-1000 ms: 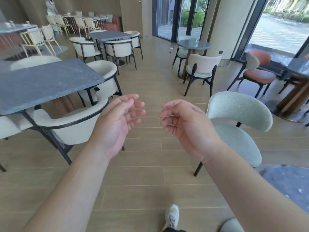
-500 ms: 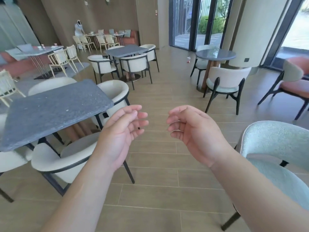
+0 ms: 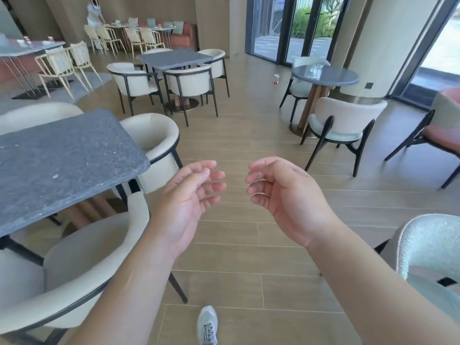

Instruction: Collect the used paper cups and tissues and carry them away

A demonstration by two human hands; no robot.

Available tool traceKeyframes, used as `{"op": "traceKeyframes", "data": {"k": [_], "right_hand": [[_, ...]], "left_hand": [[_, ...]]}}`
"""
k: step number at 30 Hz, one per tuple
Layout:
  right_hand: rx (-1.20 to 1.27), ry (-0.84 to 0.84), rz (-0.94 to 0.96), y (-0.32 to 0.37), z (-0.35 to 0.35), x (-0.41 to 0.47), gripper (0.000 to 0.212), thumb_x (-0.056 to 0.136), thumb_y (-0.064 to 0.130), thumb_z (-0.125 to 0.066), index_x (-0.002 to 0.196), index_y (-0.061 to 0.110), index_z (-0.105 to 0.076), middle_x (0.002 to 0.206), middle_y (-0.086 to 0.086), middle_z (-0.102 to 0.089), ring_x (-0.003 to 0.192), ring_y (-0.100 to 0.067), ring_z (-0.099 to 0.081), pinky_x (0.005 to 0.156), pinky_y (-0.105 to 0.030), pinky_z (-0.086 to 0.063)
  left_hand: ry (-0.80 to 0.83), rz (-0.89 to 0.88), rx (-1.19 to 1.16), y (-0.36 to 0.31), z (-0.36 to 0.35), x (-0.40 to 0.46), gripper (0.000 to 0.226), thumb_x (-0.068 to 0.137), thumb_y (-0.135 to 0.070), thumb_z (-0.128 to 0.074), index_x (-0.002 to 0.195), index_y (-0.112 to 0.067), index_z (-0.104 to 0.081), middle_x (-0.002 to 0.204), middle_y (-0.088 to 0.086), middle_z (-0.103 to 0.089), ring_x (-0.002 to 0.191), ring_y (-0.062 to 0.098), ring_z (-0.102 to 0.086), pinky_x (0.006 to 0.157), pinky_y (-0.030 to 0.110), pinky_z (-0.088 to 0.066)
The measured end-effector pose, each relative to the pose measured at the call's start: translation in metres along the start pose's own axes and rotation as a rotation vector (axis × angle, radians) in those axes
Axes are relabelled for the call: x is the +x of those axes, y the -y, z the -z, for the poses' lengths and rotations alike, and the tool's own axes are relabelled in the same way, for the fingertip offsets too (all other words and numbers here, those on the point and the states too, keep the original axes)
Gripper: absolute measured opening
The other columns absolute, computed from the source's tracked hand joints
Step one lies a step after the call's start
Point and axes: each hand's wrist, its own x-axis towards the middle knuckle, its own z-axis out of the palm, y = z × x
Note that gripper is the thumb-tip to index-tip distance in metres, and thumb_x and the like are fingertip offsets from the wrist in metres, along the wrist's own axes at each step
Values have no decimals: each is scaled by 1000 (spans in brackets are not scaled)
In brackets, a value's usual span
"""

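from the head view, the left hand (image 3: 185, 195) and right hand (image 3: 283, 195) hang over the wood floor (image 3: 236, 245), fingers loosely curled, holding nothing — a small red-and-white cup (image 3: 276, 79) lies far off on the floor beside the round counter (image 3: 324, 74).

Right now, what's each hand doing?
Left hand: open, fingers loosely curled, holding nothing.
Right hand: open, fingers loosely curled, holding nothing.

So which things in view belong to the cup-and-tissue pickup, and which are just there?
Job:
left hand, empty
right hand, empty
small red-and-white litter on the floor, possibly a cup

Just there:
grey table
round table
cream armchair
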Motion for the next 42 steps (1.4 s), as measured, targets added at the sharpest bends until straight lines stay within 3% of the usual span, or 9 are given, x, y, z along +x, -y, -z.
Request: {"op": "traceKeyframes", "data": {"k": [5, 15, 22, 34, 42], "right_hand": [[-54, -72, -4, -3, -17, 119, 24, 90, 11, -47, 85, 16, -70, 79, -5, -68, 66, -17, -61, 61, -28, -47], [0, -175, 83, 22, -28, 301, 15, 81, 17, -54, 87, 16, -68, 78, -4, -67, 67, -16, -60, 64, -27, -47], [9, -161, 77, 5, -7, 414, 16, 81, 20, -55, 82, 20, -71, 79, -3, -67, 66, -16, -62, 61, -25, -49], [85, -156, 39, 31, 82, 670, 24, 92, 14, -49, 84, 20, -71, 79, -3, -68, 66, -16, -62, 62, -26, -49], [79, -148, 57, 62, 136, 789, 18, 85, 18, -51, 86, 16, -69, 78, -4, -67, 66, -16, -61, 64, -27, -48]], "left_hand": [[46, 43, -23, -9, 30, 133, 20, 103, -13, -50, 106, -19, -69, 94, 0, -76, 83, 13, -72, 80, 33, -50], [189, 28, -29, -51, 55, 333, 20, 103, -13, -49, 105, -20, -68, 91, -3, -75, 80, 12, -71, 77, 31, -50], [196, 25, -6, -37, 59, 449, 22, 84, -26, -59, 103, -22, -70, 92, -2, -76, 83, 13, -72, 76, 29, -52], [152, 28, 57, -23, -3, 704, 23, 84, -25, -61, 105, -21, -71, 95, 1, -76, 85, 14, -72, 74, 28, -53], [199, 4, 55, -12, -48, 833, 17, 92, -20, -61, 106, -21, -71, 96, 0, -76, 86, 14, -72, 76, 28, -55]]}}
